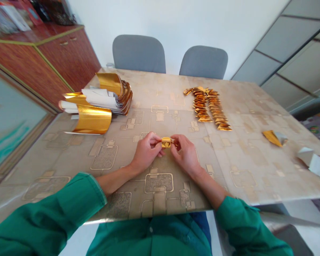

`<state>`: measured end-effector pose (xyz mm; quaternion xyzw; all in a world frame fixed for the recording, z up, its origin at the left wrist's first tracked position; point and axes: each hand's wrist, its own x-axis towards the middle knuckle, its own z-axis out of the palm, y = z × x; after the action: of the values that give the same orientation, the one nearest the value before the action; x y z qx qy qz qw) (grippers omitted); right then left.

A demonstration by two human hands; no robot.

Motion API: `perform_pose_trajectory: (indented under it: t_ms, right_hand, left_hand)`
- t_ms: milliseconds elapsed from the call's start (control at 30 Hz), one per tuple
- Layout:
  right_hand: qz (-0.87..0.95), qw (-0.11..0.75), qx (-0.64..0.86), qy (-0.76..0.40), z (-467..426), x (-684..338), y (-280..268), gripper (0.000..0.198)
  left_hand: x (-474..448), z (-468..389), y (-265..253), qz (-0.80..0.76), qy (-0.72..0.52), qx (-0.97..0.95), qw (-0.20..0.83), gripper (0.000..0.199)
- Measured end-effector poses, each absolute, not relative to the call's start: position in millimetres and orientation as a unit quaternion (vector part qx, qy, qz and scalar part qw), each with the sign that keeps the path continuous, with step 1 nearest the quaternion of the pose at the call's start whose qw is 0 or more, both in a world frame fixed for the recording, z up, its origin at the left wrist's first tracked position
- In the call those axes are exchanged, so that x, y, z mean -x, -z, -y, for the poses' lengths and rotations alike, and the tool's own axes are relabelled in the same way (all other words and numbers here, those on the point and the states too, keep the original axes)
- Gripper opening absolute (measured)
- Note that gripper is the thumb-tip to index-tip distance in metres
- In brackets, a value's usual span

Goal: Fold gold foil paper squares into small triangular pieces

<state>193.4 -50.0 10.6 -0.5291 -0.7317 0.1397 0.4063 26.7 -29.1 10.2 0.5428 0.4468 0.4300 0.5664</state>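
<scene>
A small piece of folded gold paper (165, 142) is held between my two hands, just over the middle of the table. My left hand (148, 151) pinches its left end between thumb and fingers. On the right end, my right hand (186, 153) grips it the same way. Its middle shows between the fingertips, while both ends are hidden by the fingers. Beyond my hands to the right stand two rows of folded gold paper pieces (214, 108), packed close together. Gold paper sheets (93, 119), curled and with white backs, lie in a stack to the left.
The table (160, 199) has a patterned cover. A crumpled gold piece (273, 138) and white-backed scraps (313, 161) lie near its right side. Two grey chairs (139, 53) stand at the far edge against the wall. A reddish wooden cabinet (66, 57) is at the back left.
</scene>
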Motion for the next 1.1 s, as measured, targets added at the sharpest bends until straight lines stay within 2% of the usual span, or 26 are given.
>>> perform_pose_trajectory:
  t_ms: [133, 467, 800, 1100]
  right_hand:
    - [0.721, 0.383, 0.562, -0.134, 50.7, -194.0, -7.1, 0.01]
    - [0.75, 0.347, 0.562, -0.03, 53.4, -188.6, -5.3, 0.013]
    - [0.744, 0.334, 0.577, -0.039, 52.5, -191.4, -6.9, 0.011]
    - [0.751, 0.287, 0.594, -0.021, 52.8, -186.4, -4.8, 0.012]
  left_hand:
    - [-28.4, 31.3, -8.6, -0.446, -0.433, -0.553, 0.555, 0.017]
    - [-30.3, 31.8, -7.4, -0.45, -0.405, -0.56, 0.565, 0.019]
    - [-27.4, 27.1, -9.1, -0.457, -0.377, -0.594, 0.544, 0.022]
    - [-31.0, 26.0, -6.2, -0.487, -0.386, -0.59, 0.516, 0.015]
